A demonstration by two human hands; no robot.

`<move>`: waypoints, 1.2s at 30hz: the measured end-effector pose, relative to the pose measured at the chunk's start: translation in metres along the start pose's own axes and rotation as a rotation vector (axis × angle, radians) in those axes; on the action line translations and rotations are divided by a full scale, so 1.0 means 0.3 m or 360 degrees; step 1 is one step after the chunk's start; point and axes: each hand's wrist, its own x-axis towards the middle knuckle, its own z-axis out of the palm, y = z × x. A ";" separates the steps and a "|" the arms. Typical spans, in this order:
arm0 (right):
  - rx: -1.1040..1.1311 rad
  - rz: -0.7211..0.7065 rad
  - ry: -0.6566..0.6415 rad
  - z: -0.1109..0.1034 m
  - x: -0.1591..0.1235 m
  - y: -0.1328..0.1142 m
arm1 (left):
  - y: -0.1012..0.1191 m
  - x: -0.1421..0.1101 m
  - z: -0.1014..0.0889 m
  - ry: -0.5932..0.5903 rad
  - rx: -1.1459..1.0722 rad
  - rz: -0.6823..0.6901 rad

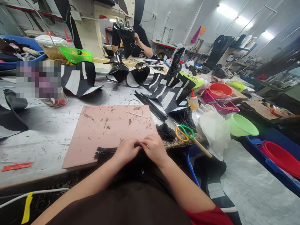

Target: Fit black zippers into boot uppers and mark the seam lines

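My left hand (127, 150) and my right hand (154, 149) meet over the front edge of a pinkish board (112, 125). Both are closed, thumbs and fingertips pinched together and almost touching. Whatever lies between the fingertips is too small and covered to make out. Black zippers (105, 151) lie along the board's near edge and run under my left wrist. A thin yellow-and-white stick (135, 114) rests towards the back of the board. Right of my right hand is a crumpled black bundle (166, 131), close to scissors (185, 132) with orange and green handles.
Black strips (151, 106) and black-and-white boot pieces (167, 93) lie behind the board. A glue bottle (193, 101) and pink basket (219, 101) stand to the right. A wooden handle (202, 147) juts over the table edge. Across the table, a person (142, 40) works at a sewing machine.
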 end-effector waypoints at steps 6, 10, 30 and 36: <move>-0.0049 -0.0009 0.0097 0.027 -0.010 -0.015 | -0.003 -0.006 -0.007 -0.0003 -0.0071 -0.0014; 0.0504 0.0239 0.0083 0.031 -0.013 -0.006 | -0.015 0.000 -0.013 -0.0053 -0.0086 0.0001; 0.1380 0.0830 -0.0792 -0.070 -0.206 -0.098 | 0.041 -0.161 -0.101 -0.0298 0.0471 0.0366; 0.1566 0.1010 -0.1011 -0.030 -0.184 -0.203 | -0.069 -0.312 -0.269 -0.0435 0.0401 -0.0032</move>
